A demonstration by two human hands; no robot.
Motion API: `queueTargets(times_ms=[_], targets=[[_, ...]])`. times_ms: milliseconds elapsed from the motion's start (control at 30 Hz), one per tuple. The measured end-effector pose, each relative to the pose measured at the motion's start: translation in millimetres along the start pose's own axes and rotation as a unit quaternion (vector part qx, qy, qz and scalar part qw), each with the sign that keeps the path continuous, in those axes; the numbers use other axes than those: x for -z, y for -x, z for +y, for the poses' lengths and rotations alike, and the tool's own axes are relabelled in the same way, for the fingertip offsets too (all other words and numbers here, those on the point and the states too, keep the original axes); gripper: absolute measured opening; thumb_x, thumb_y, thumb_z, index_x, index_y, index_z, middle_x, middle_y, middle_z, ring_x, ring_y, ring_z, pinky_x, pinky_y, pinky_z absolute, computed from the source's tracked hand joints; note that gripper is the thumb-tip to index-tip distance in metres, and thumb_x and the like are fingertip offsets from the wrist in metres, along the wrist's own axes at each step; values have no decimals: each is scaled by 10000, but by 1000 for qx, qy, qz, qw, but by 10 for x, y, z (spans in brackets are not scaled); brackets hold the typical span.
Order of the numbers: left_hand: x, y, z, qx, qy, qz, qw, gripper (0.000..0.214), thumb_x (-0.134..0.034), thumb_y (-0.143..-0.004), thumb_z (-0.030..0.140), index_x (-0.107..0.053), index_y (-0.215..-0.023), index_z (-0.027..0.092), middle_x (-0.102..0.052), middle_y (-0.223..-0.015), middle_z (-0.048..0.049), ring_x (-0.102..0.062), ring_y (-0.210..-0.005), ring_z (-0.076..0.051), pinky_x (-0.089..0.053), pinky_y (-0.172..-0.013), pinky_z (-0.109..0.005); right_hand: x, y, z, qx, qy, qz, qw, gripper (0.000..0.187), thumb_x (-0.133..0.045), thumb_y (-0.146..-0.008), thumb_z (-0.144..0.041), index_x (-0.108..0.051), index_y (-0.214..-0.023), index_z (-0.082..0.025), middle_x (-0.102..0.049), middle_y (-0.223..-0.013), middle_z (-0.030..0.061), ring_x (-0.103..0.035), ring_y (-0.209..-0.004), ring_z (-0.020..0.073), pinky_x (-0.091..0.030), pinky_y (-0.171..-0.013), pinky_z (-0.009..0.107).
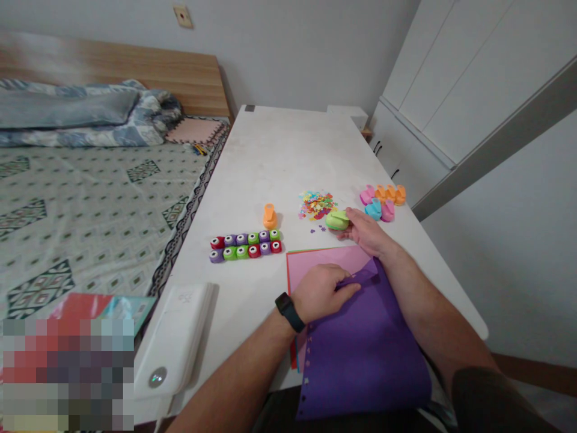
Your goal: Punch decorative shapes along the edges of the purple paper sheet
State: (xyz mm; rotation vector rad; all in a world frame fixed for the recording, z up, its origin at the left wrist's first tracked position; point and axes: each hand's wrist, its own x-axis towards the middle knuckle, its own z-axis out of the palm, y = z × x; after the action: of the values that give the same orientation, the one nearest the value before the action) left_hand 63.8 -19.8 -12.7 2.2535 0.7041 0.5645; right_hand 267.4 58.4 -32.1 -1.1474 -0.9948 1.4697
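Observation:
With fingers closed on its top edge, my left hand (pixel 321 293) grips a sheet of purple paper (pixel 365 355), which has small holes punched along its left side. Under it lies a stack of coloured sheets with pink paper (pixel 311 260) on top. My right hand (pixel 367 233) holds a light green craft punch (pixel 337 220) at the table surface, just beyond the stack. A few small purple paper cutouts (pixel 322 228) lie left of that punch. Behind them spreads a pile of multicoloured paper confetti (pixel 318 204).
On the white table (pixel 288 150), two rows of small punches (pixel 246 245) stand at left, near an orange punch (pixel 270 216). Pink, blue and orange punches (pixel 383 201) sit at right. A white power bank-like device (pixel 175 337) lies front left. A bed (pixel 103 198) stands left, cabinets (pixel 451 90) right.

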Motion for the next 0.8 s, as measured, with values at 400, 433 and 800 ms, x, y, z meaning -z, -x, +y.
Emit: queueTargets(times_ms=[400, 433, 800], targets=[[-6, -2, -27, 11, 9, 20, 1000, 365, -574, -976, 424, -658, -738, 160, -667, -707, -34, -538, -632, -130, -338, -626, -269, -25, -73, -97, 66, -40, 67, 995, 350, -667, -883, -582, -576, -942, -249, -759, -1028, 40, -738, -949, 223, -624, -755, 360], [-10, -3, -27, 11, 7, 21, 1000, 365, -572, -977, 424, -661, -742, 160, -671, -713, -35, -541, -638, -132, -337, -629, -270, -31, -54, -95, 57, -37, 55, 996, 345, -660, -892, -577, -581, -953, -247, -760, -1033, 43, -740, -941, 224, -621, -748, 358], [-33, -13, -68, 44, 19, 34, 998, 418, -571, -961, 450, -611, -673, 150, -562, -594, 6, -411, -548, -101, -244, -569, -278, -199, -124, -11, 29, 29, 2, 999, 366, -663, -895, -572, -583, -1008, -233, -761, -1042, 44, -743, -887, 185, -603, -735, 311]])
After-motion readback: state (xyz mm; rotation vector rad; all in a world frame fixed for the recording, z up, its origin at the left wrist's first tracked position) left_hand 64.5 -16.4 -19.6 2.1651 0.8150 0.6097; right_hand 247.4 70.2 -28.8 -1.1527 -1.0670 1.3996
